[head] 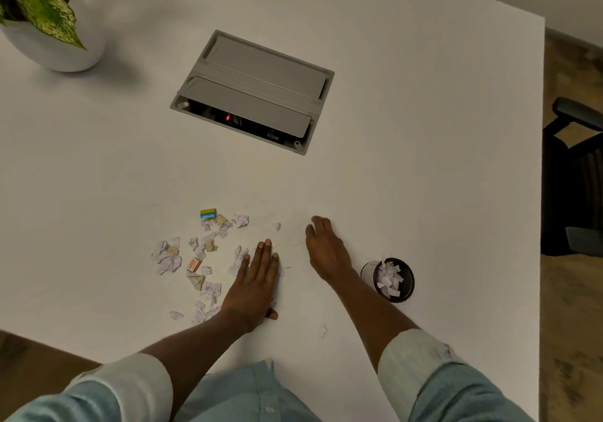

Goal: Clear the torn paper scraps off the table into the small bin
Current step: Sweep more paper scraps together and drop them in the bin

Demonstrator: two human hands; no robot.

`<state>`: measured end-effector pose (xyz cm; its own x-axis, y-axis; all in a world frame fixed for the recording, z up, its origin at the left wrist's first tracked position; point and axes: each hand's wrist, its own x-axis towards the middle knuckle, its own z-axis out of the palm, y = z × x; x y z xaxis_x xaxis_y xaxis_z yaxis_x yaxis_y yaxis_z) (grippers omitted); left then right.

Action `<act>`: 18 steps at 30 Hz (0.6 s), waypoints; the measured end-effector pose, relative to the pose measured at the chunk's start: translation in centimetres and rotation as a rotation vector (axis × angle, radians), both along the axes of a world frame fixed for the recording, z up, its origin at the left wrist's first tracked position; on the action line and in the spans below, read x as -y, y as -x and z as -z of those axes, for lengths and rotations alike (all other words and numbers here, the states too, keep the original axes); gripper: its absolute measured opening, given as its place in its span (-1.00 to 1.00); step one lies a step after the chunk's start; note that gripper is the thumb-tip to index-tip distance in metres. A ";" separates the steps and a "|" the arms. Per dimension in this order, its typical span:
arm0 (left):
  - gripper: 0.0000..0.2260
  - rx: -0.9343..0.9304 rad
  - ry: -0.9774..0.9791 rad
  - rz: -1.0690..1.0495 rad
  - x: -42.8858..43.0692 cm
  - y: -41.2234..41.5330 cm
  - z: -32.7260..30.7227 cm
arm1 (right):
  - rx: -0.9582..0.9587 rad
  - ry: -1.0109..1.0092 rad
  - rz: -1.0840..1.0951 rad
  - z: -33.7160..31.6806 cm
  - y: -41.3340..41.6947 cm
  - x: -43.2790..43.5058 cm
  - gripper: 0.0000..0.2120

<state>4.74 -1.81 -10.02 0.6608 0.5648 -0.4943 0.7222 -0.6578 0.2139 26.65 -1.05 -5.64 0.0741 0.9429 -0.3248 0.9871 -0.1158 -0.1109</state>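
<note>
Several torn paper scraps (199,260), white, tan and orange, lie scattered on the white table (424,160) left of centre, with a small blue-and-yellow wrapper (208,215) at their far edge. My left hand (256,283) lies flat on the table with straight fingers, at the right edge of the scraps. My right hand (324,247) hovers or rests edge-on further right, fingers lightly bent, holding nothing that I can see. The small black bin (393,279) lies on its side to the right of my right forearm, with white scraps inside. One lone scrap (323,331) lies near the front.
A grey cable hatch (253,90), partly open, is set into the table beyond the scraps. A white pot with a green plant (55,22) stands at the far left. The table's right edge borders a black chair (574,173).
</note>
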 end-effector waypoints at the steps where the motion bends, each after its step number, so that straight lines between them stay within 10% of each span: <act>1: 0.04 -0.001 0.000 -0.002 0.0 0.0 0.0 | 0.038 -0.016 0.002 -0.1 0.2 1.0 -0.71; 9: 0.12 -0.059 0.022 -0.009 0.1 -0.4 -0.7 | 0.009 -0.017 0.097 -0.7 1.0 5.7 -0.76; 18: 0.18 -0.102 0.066 -0.002 -0.1 -0.8 -1.4 | -0.251 -0.479 0.652 -4.8 -0.9 11.4 -0.83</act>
<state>5.51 -1.67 -8.58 0.6041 0.5305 -0.5947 0.7439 -0.6431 0.1820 27.50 -12.40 -0.84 0.6302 0.7762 0.0191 0.6784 -0.5385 -0.4998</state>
